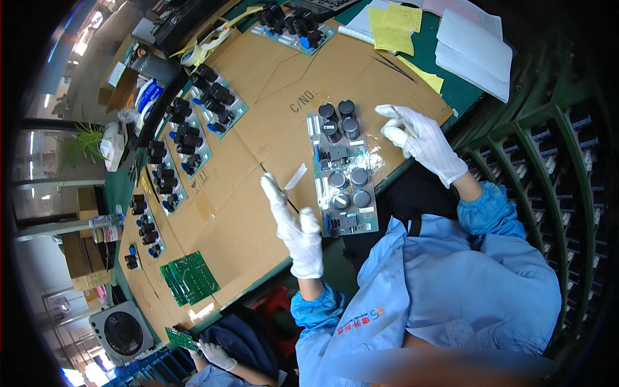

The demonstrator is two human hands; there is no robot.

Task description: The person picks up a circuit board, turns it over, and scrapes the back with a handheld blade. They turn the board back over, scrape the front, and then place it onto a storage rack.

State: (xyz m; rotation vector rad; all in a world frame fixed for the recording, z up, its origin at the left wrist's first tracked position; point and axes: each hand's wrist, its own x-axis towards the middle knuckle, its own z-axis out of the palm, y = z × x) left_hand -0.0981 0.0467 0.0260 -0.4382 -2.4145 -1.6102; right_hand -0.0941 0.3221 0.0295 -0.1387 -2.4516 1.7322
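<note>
Between my hands lies a populated circuit board (335, 155) with several tall black cylindrical capacitors in two clusters; whether it is one long board or two end to end I cannot tell. My left hand (298, 238), in a white glove, hovers left of its near half, fingers stretched and apart, holding nothing. At the board's right, near its far half, my gloved right hand (416, 138) has slightly bent fingers with a gap to the thumb and nothing visible in them. A small white strip (296, 176) rests on the cardboard beside the board.
Flattened cardboard (251, 213) covers the green table. Several capacitor boards (187, 138) line its left side, near stacked green bare boards (190, 278). Dark tweezers (394, 67), yellow slips (394, 29) and white papers (474, 51) lie at the far right. A co-worker's gloved hand (218, 355) holds a green board (180, 338).
</note>
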